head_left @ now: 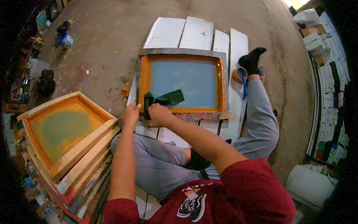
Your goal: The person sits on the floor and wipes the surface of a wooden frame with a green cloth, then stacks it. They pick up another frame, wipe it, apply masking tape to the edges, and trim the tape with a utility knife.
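A screen-printing frame (182, 52) with a pale blue mesh (182, 80) and orange inner edges lies in front of me. My left hand (130, 113) grips its near left corner, thumb on top. Close beside it, my right hand (160, 114) is closed on a dark green piece (170, 98) that looks like cloth. One flat end of this piece lies over the near left part of the mesh; another bunched part stands against the frame's left inner edge. My right fingertips are partly hidden.
White boards (166, 33) lie under the frame. A stack of wooden screen frames (85, 149) stands at the left. An orange-brown tub (237, 75) with a blue-smeared tool (244, 84) sits by my right foot. White stacked goods (324, 97) line the right side.
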`<state>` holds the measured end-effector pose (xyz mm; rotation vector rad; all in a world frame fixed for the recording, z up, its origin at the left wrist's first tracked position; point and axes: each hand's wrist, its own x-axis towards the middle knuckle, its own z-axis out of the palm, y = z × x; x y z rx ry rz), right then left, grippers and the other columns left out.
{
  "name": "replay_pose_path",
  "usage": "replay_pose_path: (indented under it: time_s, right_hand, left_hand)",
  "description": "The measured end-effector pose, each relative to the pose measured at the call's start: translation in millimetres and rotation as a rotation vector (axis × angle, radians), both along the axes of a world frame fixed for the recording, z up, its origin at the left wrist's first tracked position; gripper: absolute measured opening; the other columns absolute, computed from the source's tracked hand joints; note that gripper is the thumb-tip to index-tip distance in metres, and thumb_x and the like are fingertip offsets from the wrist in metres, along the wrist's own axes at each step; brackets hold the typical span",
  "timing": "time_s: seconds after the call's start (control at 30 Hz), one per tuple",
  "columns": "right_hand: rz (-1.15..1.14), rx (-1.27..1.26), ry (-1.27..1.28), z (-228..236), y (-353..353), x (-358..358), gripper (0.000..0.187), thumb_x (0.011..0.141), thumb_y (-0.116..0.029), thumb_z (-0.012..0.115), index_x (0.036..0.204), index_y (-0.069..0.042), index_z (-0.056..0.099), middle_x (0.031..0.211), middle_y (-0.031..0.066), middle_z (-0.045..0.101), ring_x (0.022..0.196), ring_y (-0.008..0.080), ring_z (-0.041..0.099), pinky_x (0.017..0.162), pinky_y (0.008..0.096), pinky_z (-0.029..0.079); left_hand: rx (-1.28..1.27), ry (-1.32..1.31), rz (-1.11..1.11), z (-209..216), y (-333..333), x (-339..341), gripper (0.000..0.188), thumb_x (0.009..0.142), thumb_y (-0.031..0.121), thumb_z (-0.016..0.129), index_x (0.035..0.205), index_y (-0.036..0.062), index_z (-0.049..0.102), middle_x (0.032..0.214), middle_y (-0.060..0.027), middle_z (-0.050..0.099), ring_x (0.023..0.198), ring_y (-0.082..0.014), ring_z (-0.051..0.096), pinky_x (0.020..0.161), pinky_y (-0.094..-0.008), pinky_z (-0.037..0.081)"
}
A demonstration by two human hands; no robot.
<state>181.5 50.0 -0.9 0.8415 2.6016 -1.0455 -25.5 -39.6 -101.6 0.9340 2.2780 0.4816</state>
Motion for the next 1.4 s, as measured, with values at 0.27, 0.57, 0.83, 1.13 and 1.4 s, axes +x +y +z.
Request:
replay_pose_path:
  time_s: [0.27,0.57,0.83,1.13,1.4]
  right_hand:
    - [-0.174,0.005,-0.469,46.3,64.1,219.5,0.077,0.074,-0.064,0.082,0.111,0.002,0.067,0.112,0.0227,0.071,0.110,0.0415,0.068,0.094,0.0491,0.057]
    - [-0.185,0.107,-0.220,15.3,43.1,217.0,0.080,0.074,-0.063,0.082,0.115,0.004,0.067,0.118,0.0242,0.070,0.114,0.0414,0.066,0.099,0.0509,0.056]
    - [-0.072,0.030,-0.265,16.3,45.1,150.7,0.081,0.072,-0.065,0.083,0.111,0.003,0.064,0.116,0.0234,0.068,0.115,0.0404,0.063,0.099,0.0489,0.053]
    - [-0.052,0.067,0.173,-13.6,-11.1,5.0,0.076,0.075,-0.054,0.082,0.120,0.004,0.061,0.123,0.0212,0.063,0.122,0.0396,0.057,0.103,0.0467,0.052]
    - [-0.174,0.013,-0.057,9.5,38.3,156.6,0.084,0.079,-0.072,0.077,0.114,0.003,0.065,0.117,0.0239,0.066,0.118,0.0401,0.061,0.102,0.0511,0.052]
  left_hand:
    - [-0.058,0.105,-0.101,64.6,15.4,25.6,0.057,0.098,0.050,0.068,0.139,0.0099,0.068,0.132,-0.0178,0.071,0.118,-0.0376,0.069,0.100,-0.0463,0.053]
    - [-0.046,0.190,-0.112,77.3,19.4,34.1,0.052,0.098,0.050,0.068,0.139,0.0175,0.070,0.124,-0.0157,0.075,0.112,-0.0388,0.071,0.096,-0.0478,0.054]
    - [-0.049,0.156,-0.098,41.3,10.7,20.7,0.054,0.098,0.051,0.068,0.137,0.0127,0.070,0.122,-0.0191,0.075,0.111,-0.0390,0.071,0.096,-0.0485,0.054]
    - [-0.068,0.162,-0.120,59.6,20.0,30.4,0.050,0.098,0.049,0.068,0.134,0.0138,0.072,0.116,-0.0212,0.075,0.106,-0.0411,0.071,0.091,-0.0483,0.055]
    - [0.012,0.097,-0.111,42.3,13.8,16.4,0.054,0.098,0.048,0.069,0.136,0.0102,0.070,0.118,-0.0231,0.074,0.107,-0.0411,0.072,0.093,-0.0477,0.055]
